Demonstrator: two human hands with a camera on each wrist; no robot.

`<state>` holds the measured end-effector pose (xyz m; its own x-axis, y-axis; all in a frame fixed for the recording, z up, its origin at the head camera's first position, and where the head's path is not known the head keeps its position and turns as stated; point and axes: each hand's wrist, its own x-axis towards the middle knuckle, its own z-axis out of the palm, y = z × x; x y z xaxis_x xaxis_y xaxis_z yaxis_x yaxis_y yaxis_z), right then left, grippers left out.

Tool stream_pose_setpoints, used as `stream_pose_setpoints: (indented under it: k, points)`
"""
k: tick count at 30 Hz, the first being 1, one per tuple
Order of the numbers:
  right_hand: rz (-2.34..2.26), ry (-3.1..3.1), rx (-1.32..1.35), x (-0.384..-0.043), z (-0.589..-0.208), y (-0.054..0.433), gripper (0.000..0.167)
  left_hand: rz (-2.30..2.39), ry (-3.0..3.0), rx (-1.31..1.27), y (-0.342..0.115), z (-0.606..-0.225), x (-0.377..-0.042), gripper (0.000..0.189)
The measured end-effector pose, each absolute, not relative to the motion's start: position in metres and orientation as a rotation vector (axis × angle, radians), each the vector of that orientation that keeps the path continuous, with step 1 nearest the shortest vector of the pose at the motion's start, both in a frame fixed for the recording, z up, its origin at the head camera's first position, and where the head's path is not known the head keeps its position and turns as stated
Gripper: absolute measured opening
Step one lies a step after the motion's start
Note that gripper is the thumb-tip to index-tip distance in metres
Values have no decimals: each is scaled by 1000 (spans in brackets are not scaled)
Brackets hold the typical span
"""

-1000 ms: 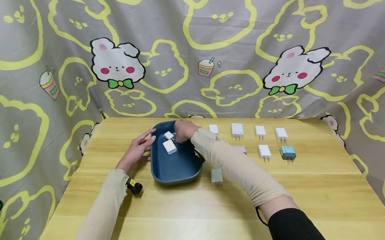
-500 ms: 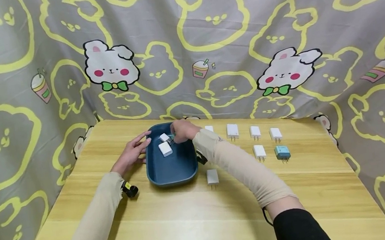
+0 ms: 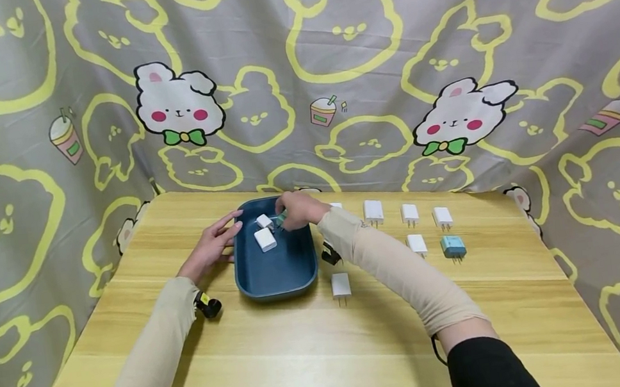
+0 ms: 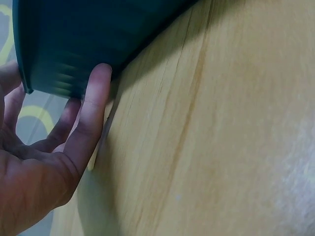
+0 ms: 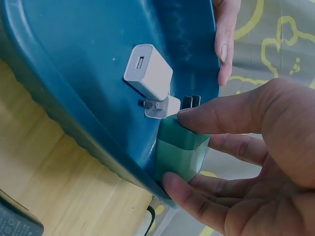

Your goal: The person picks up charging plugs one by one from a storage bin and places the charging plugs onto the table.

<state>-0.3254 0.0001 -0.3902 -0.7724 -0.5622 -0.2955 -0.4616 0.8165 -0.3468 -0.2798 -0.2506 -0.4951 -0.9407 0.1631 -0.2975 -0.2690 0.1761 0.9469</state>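
A dark blue tray (image 3: 276,278) lies on the table, with two white chargers in it: a larger one (image 5: 150,71) and a smaller one (image 5: 162,107) touching it. At the tray's far right corner my right hand (image 3: 299,211) pinches a green charger (image 5: 179,152) between thumb and fingers, beside the smaller white charger. The metal prongs (image 5: 191,102) close to the thumb point upward. My left hand (image 3: 209,248) rests against the tray's left side, some fingertips at the rim and other fingers (image 4: 91,108) touching the outer wall.
A grey charger (image 3: 341,285) lies right of the tray. Farther right are several white chargers, including a large one (image 3: 373,210) and a lower one (image 3: 417,243), plus a light blue one (image 3: 453,246). A patterned curtain (image 3: 362,142) hangs behind the wooden table (image 3: 284,364).
The head view has shifted slightly. My right hand stays at the tray's far right corner, and more of the green charger shows beneath its fingers. My left hand keeps its place.
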Motion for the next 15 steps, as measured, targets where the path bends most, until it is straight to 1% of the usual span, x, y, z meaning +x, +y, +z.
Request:
stream_pose_setpoints:
  k: [9,15]
  points:
    - [-369,2584,-782,-325,-390,4,45,1815,2157,-102,-247,-496,-278,58]
    - [-364,2592,-782,-322,-386,6,42,1806,2173,-89,-249,-496,-278,61]
